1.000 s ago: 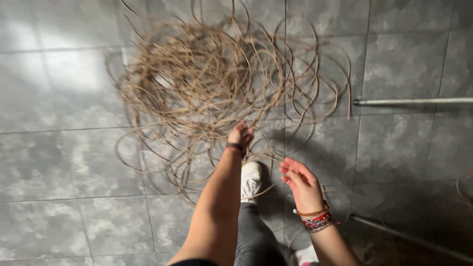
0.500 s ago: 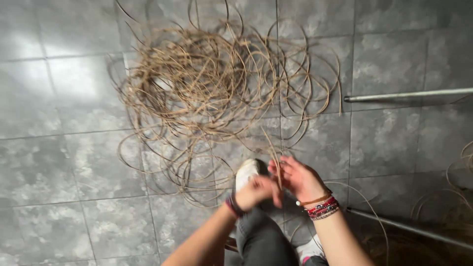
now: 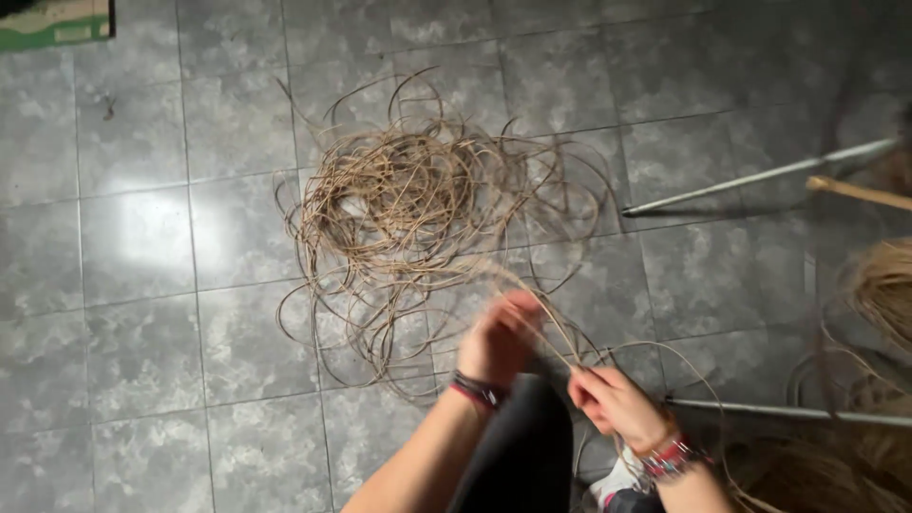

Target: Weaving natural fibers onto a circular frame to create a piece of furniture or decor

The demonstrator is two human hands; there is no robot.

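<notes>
- The left hand (image 3: 502,340), blurred with motion, is closed loosely round a thin tan cane strand (image 3: 560,328) at the near edge of the loose tangle of tan cane strands (image 3: 418,204) on the grey tiled floor (image 3: 142,332); how tightly it grips I cannot tell
- The right hand (image 3: 613,404), wearing beaded bracelets at the wrist, is pinched shut on the same strand lower down, just beside the person's dark-clad knee (image 3: 522,446)
- Half a second ago both hands met close together over the white shoe; now they are apart, with the strand stretched between them, so it looks as if a single length is being drawn clear of the tangle
- A second ago the left arm reached out to the tangle's edge and the right hand hung open; since then both have closed on cane
- The view has lifted: a green-edged board (image 3: 57,24) shows at the top left corner, and two pale thin rods (image 3: 760,176) lie at the right, beside a fibrous tan bundle (image 3: 883,285)
</notes>
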